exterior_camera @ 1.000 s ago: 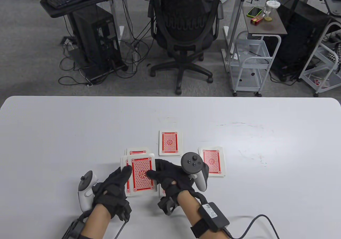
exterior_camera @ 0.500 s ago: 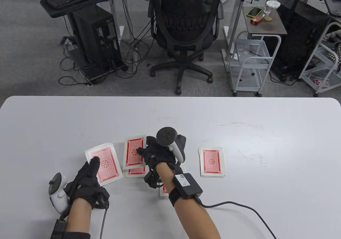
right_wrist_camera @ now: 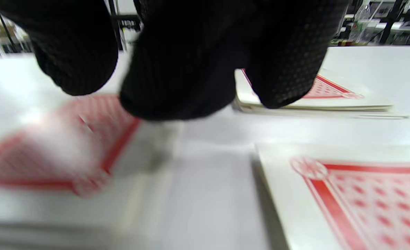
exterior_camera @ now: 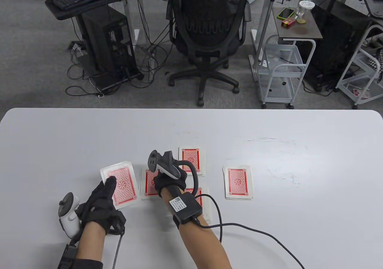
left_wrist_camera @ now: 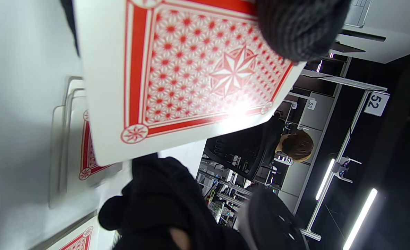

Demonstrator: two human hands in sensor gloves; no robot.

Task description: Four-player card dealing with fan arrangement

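My left hand (exterior_camera: 111,188) holds the red-backed deck (exterior_camera: 122,184) just above the table, thumb on top; the deck (left_wrist_camera: 198,69) fills the left wrist view. My right hand (exterior_camera: 161,177) hovers over the left pile (exterior_camera: 148,188), fingers pointing down. In the right wrist view its fingertips (right_wrist_camera: 184,86) hang just above a blurred card (right_wrist_camera: 52,156) on that pile, with nothing pinched between them. The far pile (exterior_camera: 194,158), the right pile (exterior_camera: 238,182) and the near pile (exterior_camera: 199,197), partly under my right forearm, lie face down.
The white table (exterior_camera: 299,149) stretches wide to the right and far side. A cable (exterior_camera: 257,231) trails from my right wrist box across the near table. An office chair (exterior_camera: 209,35) stands beyond the far edge.
My right hand took a card from the deck, carried it left and came down over the left pile. My left hand moved left with the deck and now holds still.
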